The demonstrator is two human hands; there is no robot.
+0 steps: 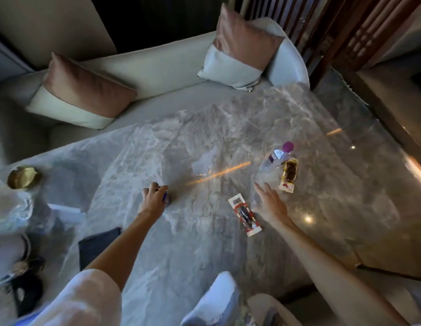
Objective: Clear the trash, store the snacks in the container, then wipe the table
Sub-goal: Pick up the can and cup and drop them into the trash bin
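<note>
Left hand (153, 198): our fingers curl down around a small object (166, 197) with a blue-purple side, pressed to the marble table (181, 255). What it is we cannot tell; it is mostly hidden under the fingers.

Right hand (270, 203): spread flat, fingers apart, gripping nothing, palm down on the edge of a clear plastic bag (263, 177).

Just left of the right wrist lies a red-and-white snack packet (245, 214) with a dark strip inside. Its top carries dark characters, too blurred to read.

Just beyond the right fingertips and a little to the right, a yellow-and-white snack packet (289, 175) with dark contents lies flat; its print is unreadable.

Touching that packet's far end, a clear water bottle (276, 156) with a purple cap lies on its side across the bag. Label text not legible.

Near our left forearm, a dark cloth (96, 245) lies on the table. Well left of the left hand sits a brass ashtray (23, 177). Beyond the table's far edge, a pale sofa (157, 67) holds two pink-and-white cushions (82, 90).
</note>
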